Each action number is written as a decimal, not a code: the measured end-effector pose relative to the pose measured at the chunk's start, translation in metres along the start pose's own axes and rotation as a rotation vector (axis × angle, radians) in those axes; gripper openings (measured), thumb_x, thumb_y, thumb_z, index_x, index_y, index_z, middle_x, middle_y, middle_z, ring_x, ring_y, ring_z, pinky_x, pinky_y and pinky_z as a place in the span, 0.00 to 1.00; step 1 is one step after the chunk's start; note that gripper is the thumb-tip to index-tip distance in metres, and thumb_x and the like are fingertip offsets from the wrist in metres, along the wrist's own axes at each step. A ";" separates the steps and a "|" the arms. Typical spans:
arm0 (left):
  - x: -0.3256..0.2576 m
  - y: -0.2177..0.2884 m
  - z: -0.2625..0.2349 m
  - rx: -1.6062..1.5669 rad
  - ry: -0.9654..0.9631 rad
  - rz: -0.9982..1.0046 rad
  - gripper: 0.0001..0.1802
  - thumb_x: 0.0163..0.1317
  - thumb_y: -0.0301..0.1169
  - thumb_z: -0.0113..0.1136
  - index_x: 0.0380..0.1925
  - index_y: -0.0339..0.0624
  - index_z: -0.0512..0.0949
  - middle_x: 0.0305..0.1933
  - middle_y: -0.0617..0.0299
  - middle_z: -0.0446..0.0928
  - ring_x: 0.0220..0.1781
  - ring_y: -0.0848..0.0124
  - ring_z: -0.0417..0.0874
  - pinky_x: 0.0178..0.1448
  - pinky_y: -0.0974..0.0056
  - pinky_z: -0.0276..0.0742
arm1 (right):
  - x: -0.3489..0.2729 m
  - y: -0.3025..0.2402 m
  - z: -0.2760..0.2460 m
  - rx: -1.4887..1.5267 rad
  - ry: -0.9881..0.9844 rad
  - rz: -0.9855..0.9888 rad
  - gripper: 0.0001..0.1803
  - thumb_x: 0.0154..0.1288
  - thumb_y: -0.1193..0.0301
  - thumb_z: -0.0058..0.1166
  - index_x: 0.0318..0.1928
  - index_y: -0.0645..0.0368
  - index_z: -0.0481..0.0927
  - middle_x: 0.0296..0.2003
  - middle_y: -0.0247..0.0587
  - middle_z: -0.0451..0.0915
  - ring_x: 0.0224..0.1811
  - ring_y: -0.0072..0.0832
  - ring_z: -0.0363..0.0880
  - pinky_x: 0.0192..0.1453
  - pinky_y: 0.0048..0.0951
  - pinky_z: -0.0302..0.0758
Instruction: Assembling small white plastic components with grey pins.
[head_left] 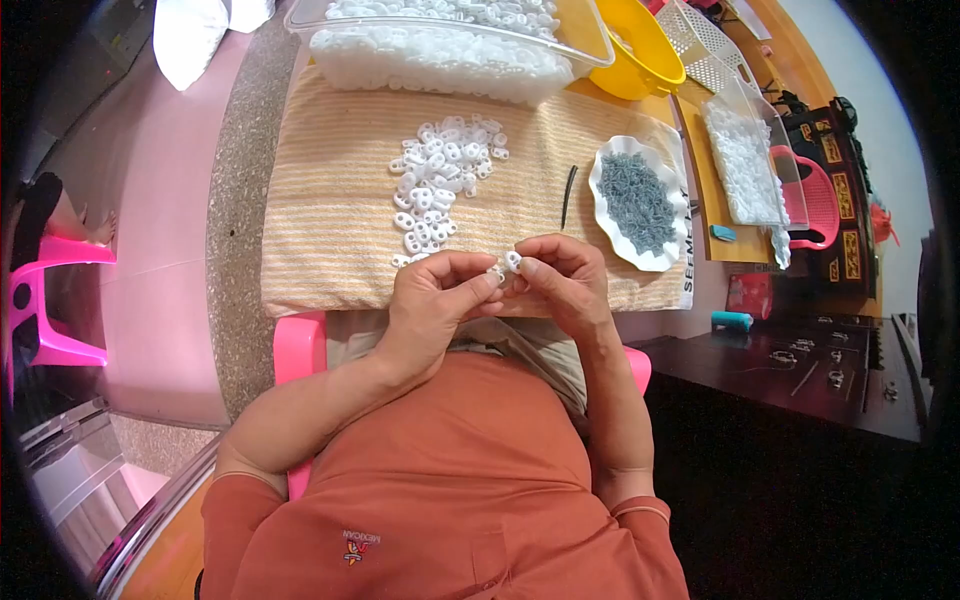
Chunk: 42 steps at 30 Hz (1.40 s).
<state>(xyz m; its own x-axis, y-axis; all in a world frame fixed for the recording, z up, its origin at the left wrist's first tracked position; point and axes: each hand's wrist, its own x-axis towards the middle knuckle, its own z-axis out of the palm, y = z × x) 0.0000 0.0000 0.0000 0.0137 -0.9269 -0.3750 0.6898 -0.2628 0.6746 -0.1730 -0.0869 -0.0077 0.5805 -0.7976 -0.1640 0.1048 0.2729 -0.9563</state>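
Note:
My left hand (pixel 437 297) and my right hand (pixel 562 280) meet at the near edge of a striped beige towel (pixel 330 215). Between their fingertips they pinch a small white plastic piece (pixel 504 266). Just beyond the hands lies a loose pile of the same white plastic pieces (pixel 437 180) on the towel. To the right stands a white scalloped dish (pixel 640 202) heaped with small grey metal parts. A thin dark rod (pixel 568 195) lies between the pile and the dish.
A clear plastic bin (pixel 440 45) full of white pieces stands at the towel's far edge, with a yellow bowl (pixel 640 50) and a white basket (pixel 705 40) to its right. Another clear tray of white pieces (pixel 745 165) sits far right. A pink stool (pixel 45 300) stands at left.

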 end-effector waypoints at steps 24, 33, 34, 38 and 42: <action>0.000 -0.003 0.000 0.021 0.007 0.029 0.09 0.62 0.26 0.61 0.41 0.33 0.78 0.35 0.60 0.80 0.34 0.78 0.81 0.41 0.74 0.81 | -0.003 0.001 0.003 0.011 -0.036 0.051 0.09 0.64 0.80 0.54 0.45 0.68 0.77 0.35 0.44 0.82 0.36 0.29 0.84 0.39 0.31 0.85; 0.000 -0.003 0.001 0.025 0.003 0.041 0.09 0.61 0.26 0.61 0.40 0.33 0.78 0.35 0.60 0.80 0.33 0.77 0.81 0.40 0.74 0.81 | -0.004 0.000 0.003 -0.015 -0.047 0.047 0.09 0.64 0.80 0.54 0.45 0.69 0.77 0.36 0.46 0.82 0.36 0.30 0.84 0.41 0.34 0.85; 0.000 -0.004 0.000 0.031 0.005 0.041 0.09 0.61 0.26 0.62 0.40 0.33 0.78 0.35 0.60 0.80 0.33 0.77 0.81 0.40 0.74 0.81 | -0.004 0.000 0.004 0.003 -0.055 0.056 0.09 0.64 0.80 0.54 0.45 0.69 0.77 0.36 0.46 0.82 0.36 0.31 0.84 0.41 0.34 0.85; 0.001 -0.006 -0.001 0.038 0.018 0.029 0.10 0.61 0.26 0.62 0.40 0.33 0.78 0.34 0.60 0.80 0.33 0.77 0.81 0.40 0.74 0.81 | -0.004 -0.003 0.009 0.050 -0.023 0.089 0.07 0.62 0.80 0.56 0.41 0.70 0.79 0.35 0.44 0.83 0.35 0.27 0.83 0.40 0.25 0.82; 0.000 -0.006 -0.001 0.042 0.015 0.033 0.10 0.61 0.26 0.62 0.40 0.33 0.78 0.34 0.60 0.80 0.32 0.77 0.81 0.40 0.74 0.81 | -0.004 -0.004 0.007 0.067 -0.028 0.092 0.07 0.62 0.81 0.56 0.41 0.70 0.79 0.35 0.44 0.83 0.34 0.27 0.83 0.40 0.25 0.82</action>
<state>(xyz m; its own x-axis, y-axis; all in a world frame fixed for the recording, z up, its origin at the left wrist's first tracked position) -0.0038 0.0014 -0.0047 0.0471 -0.9311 -0.3618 0.6577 -0.2437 0.7128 -0.1700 -0.0807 -0.0016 0.6121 -0.7525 -0.2431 0.1034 0.3809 -0.9188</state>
